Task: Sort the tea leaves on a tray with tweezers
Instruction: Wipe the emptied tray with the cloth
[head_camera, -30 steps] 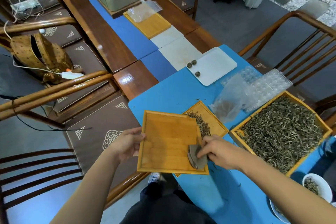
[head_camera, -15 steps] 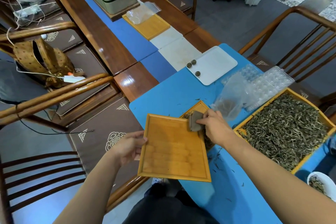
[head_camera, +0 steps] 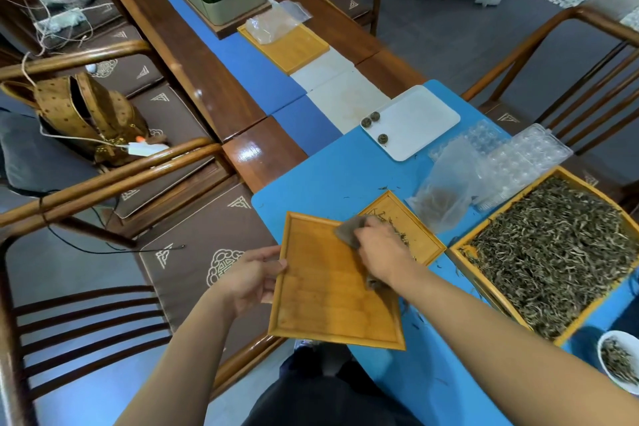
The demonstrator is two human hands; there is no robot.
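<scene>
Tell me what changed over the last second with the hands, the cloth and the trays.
The right hand swept the grey cloth from the near right corner of the held tray up to its far right corner, beside the small tray of leaves. It keeps hold of the cloth. The left hand stays gripping the tray's left edge. The big tray of tea leaves and the white tray stayed put.

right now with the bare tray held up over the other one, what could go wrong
1. The bare tray is gripped only at its left edge by the left hand, partly off the table; it might tip.
2. The right hand wipes with a grey cloth toward the smaller tray; leaves could miss and scatter, as some already lie on the blue mat.
</scene>
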